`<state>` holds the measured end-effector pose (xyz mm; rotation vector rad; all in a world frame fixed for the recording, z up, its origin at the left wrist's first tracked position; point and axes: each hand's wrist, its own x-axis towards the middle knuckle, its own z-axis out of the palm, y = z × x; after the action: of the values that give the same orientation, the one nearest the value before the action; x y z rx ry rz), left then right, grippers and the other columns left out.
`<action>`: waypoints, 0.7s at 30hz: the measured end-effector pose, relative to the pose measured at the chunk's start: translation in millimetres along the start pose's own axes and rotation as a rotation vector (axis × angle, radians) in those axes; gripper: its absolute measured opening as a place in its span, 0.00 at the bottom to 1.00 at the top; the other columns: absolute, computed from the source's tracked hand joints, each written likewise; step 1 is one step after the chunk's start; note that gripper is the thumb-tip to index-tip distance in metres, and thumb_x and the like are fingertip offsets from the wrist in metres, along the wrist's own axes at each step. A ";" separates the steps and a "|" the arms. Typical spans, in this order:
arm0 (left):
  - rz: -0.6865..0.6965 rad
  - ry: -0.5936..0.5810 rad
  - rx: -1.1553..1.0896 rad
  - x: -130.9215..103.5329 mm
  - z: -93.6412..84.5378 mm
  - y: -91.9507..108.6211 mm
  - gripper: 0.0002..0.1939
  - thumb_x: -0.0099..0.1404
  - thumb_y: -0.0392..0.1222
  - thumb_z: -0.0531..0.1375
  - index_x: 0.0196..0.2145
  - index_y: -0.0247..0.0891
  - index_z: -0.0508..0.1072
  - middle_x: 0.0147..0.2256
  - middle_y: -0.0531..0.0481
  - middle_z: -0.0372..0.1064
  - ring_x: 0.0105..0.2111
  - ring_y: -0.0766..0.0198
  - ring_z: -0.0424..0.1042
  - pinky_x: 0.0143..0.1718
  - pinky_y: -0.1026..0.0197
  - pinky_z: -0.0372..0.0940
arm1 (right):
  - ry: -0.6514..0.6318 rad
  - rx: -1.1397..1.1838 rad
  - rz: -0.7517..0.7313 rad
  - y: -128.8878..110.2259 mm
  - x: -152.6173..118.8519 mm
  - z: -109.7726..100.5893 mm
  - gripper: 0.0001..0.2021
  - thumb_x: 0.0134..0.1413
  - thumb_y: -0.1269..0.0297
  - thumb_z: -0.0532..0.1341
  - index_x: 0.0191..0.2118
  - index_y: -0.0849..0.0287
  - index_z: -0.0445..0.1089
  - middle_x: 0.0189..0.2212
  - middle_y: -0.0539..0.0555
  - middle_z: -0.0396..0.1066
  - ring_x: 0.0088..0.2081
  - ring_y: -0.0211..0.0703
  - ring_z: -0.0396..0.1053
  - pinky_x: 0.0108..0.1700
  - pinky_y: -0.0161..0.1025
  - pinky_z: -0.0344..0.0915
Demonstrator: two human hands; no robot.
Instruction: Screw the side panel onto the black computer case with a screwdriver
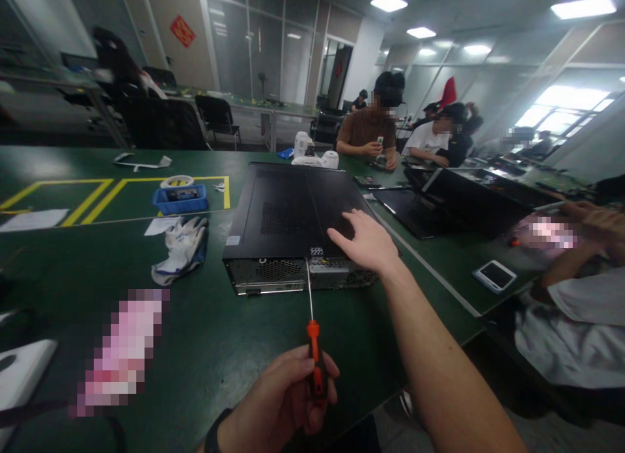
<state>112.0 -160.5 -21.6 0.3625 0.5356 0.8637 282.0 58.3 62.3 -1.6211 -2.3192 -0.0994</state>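
A black desktop computer case (288,205) lies flat on the green table, its perforated back panel (280,271) facing me. My left hand (288,384) is wrapped round the orange and black handle of a screwdriver (313,336). The screwdriver's thin shaft points away from me, and its tip meets the upper edge of the back panel near the middle. My right hand (366,241) rests on the right part of the case's top, fingers spread, holding nothing.
Left of the case are work gloves (181,248), a blue bin (180,200) and a roll of tape (176,181). White devices (312,155) stand behind it. To the right lie a black panel (410,212) and a phone (494,275). A co-worker's arm (571,251) is at far right.
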 end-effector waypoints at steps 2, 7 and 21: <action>-0.008 -0.004 0.005 0.5 0.8 0.7 0.18 0.61 0.51 0.65 0.39 0.32 0.74 0.28 0.47 0.72 0.19 0.73 0.66 0.20 0.70 0.54 | 0.001 -0.001 -0.003 0.2 0.0 -0.2 0.39 0.61 0.35 0.50 0.63 0.64 0.65 0.65 0.64 0.59 0.66 0.55 0.55 0.67 0.50 0.51; 0.066 -0.041 0.086 3.7 -1.2 -2.7 0.19 0.59 0.53 0.68 0.36 0.37 0.68 0.28 0.52 0.70 0.17 0.77 0.62 0.18 0.71 0.51 | -0.009 -0.003 -0.001 -0.6 0.2 -1.7 0.39 0.61 0.35 0.50 0.63 0.64 0.65 0.65 0.64 0.59 0.66 0.55 0.55 0.67 0.50 0.51; 0.006 -0.020 0.023 1.2 -3.5 -0.8 0.18 0.62 0.49 0.63 0.41 0.31 0.76 0.30 0.46 0.72 0.21 0.73 0.67 0.21 0.70 0.55 | -0.024 0.007 0.016 -2.4 -0.1 -3.1 0.39 0.61 0.35 0.50 0.64 0.63 0.64 0.66 0.63 0.58 0.67 0.56 0.54 0.67 0.50 0.50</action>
<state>111.1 -159.7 -25.2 0.3932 0.5265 0.8600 280.5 56.6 65.5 -1.6463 -2.3211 -0.0682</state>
